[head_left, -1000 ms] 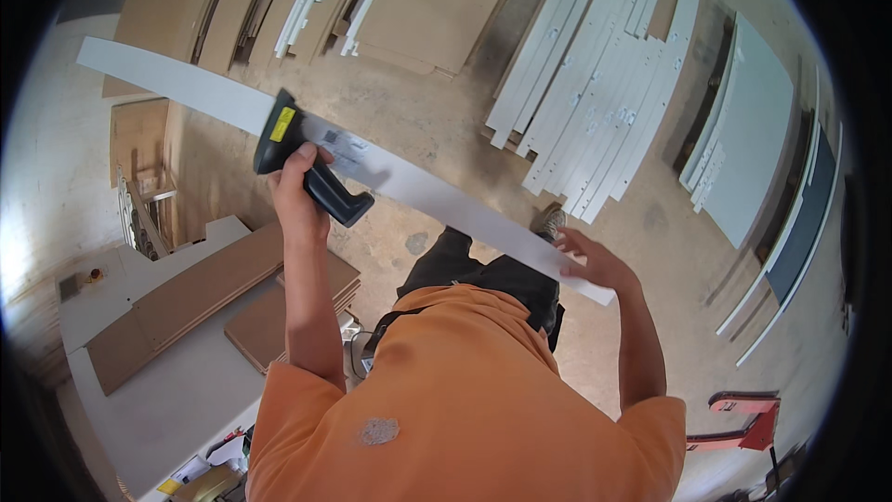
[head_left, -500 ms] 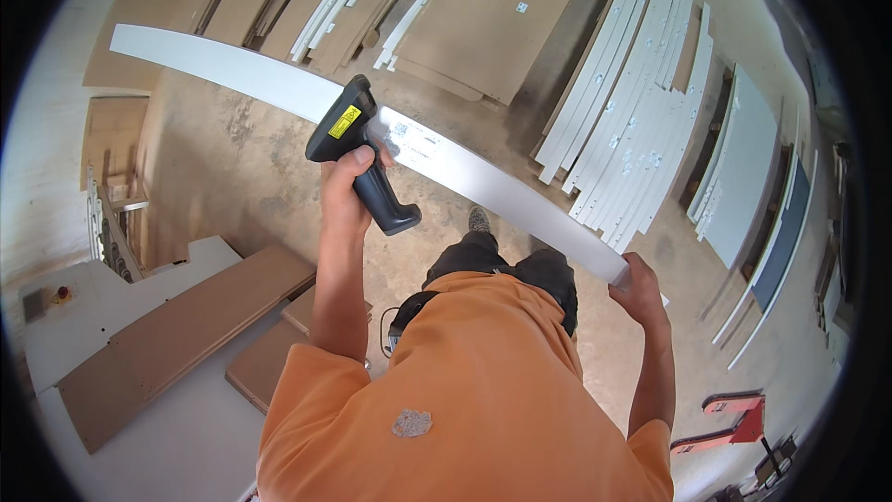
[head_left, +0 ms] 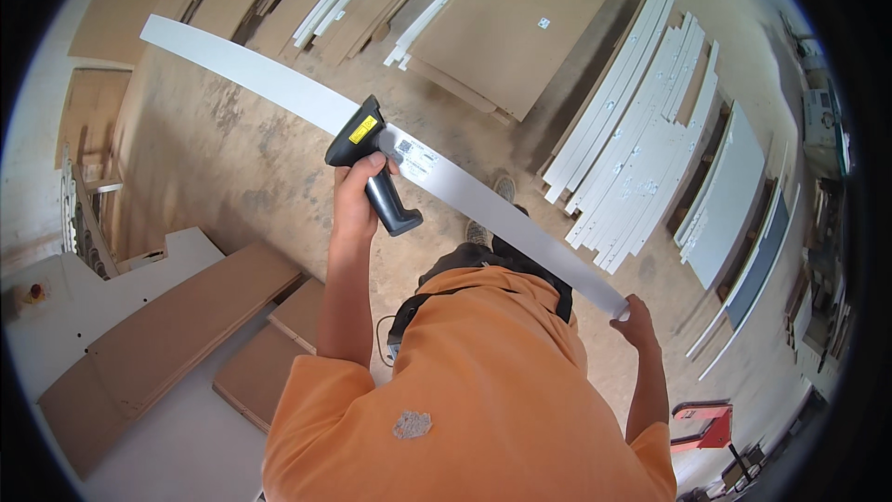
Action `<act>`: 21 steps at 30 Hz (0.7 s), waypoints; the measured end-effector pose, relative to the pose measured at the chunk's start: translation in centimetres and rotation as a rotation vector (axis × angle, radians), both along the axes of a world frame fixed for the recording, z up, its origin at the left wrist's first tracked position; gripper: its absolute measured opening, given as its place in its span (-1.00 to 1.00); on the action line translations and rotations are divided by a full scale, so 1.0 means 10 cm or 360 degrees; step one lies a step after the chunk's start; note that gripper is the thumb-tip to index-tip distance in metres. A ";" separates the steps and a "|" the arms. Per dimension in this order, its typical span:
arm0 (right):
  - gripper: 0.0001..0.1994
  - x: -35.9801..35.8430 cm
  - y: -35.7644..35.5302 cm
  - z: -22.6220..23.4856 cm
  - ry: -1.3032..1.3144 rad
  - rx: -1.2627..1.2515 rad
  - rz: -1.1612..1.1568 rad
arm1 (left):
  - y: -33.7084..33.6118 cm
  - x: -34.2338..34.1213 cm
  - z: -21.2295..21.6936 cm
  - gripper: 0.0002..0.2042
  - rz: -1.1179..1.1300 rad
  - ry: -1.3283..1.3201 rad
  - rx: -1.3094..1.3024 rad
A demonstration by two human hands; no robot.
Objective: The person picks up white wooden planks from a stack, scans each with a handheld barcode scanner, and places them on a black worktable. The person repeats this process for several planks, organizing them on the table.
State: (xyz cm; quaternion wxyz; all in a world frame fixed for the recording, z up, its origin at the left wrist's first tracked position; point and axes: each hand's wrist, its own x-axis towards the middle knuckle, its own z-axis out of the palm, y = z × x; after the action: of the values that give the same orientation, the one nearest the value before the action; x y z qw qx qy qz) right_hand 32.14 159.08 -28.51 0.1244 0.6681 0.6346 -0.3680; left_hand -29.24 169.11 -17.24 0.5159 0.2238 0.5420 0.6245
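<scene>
A black handheld scanner (head_left: 372, 172) is gripped by the left hand (head_left: 356, 197), the fingers wrapped tight round its ribbed pistol handle, whose butt juts out below the fist. A yellow label is carried on the scanner's matte plastic head, which is held against or just above a small white sticker (head_left: 415, 160) on a long white strip (head_left: 372, 135); whether the two touch cannot be told.

The near end of the strip is held by the right hand (head_left: 637, 319), with the fingers curled about its edge; the fingertips are hidden behind the panel and the hand's own back. The strip is smooth, flat and narrow, and is seen bent into an arc by the lens, running from the upper left down to the right hand above a dusty concrete floor (head_left: 232, 158).

An orange T-shirt (head_left: 474, 390), marked with a pale grey smear, fills the lower middle of the frame and covers the body and most of the legs; one shoe (head_left: 503, 188) is glimpsed past the strip.

Brown fibreboard sheets (head_left: 520, 28) are laid across the top, and white slats (head_left: 632, 149) with rows of drilled holes are leaned in a fanned stack at right. Brown boards (head_left: 167, 335) are stacked on a white worktop (head_left: 177, 446) at lower left. A red frame (head_left: 704, 423) at the lower right is cut off by the rim and cannot be made out.
</scene>
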 end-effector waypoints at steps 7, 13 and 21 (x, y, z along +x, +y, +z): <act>-0.38 -0.53 0.93 -0.52 0.0040 -0.0062 0.0030 | 0.58 -0.49 -0.06 -0.65 0.0114 0.0126 -0.0056; -0.38 -1.21 1.96 -0.74 -0.0030 -0.0067 0.0278 | 1.23 -1.15 -0.10 -0.68 0.0174 0.0219 -0.0140; -0.44 -2.20 2.55 -0.27 0.0028 -0.0151 0.0216 | 2.45 -2.32 -0.80 -0.68 0.0110 -0.0085 -0.0632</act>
State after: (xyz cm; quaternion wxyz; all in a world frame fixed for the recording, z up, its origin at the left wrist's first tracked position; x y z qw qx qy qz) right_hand 10.16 184.56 -31.19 0.1749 0.6137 0.6614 -0.3942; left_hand -52.44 193.65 -25.26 0.5423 0.0824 0.6481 0.5282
